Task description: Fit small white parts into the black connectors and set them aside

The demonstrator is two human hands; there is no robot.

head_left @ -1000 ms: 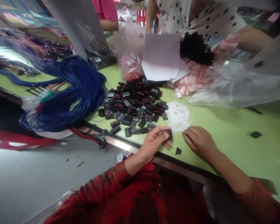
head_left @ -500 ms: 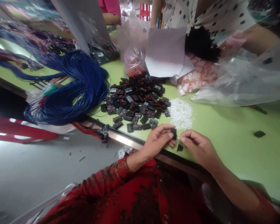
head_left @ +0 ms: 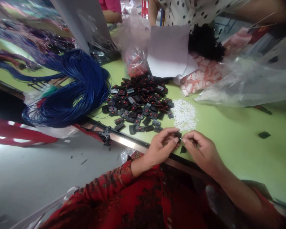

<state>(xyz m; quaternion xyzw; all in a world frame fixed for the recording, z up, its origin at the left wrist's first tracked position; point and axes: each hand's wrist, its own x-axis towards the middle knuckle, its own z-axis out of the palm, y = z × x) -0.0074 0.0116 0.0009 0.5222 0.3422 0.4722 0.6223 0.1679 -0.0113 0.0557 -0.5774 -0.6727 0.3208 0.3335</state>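
My left hand (head_left: 162, 144) pinches a small black plastic connector housing (head_left: 178, 135) between thumb and fingers, close to the table's front edge. Right beside it, my right hand (head_left: 200, 148) has thumb and forefinger pressed together on a tiny white piece (head_left: 181, 139), its tip against or very near the housing. Just below the fingertips a small black part (head_left: 183, 149) lies on the table. Ahead of my hands spread a heap of black connector housings (head_left: 138, 106), some with red bits, and a pile of tiny white pieces (head_left: 184, 114).
Coiled blue wires (head_left: 85, 82) lie to the left. Behind the heap stand a bag of red parts (head_left: 135, 62) and a paper-covered stack (head_left: 168, 52). Clear plastic bags (head_left: 238, 82) lie to the right, near a flat black piece (head_left: 264, 135). A co-worker in a dotted top (head_left: 193, 12) is opposite.
My right hand has come slightly left, bringing the white piece up to the housing. The left hand has turned the housing a little. Across the table, the co-worker's arm has shifted.
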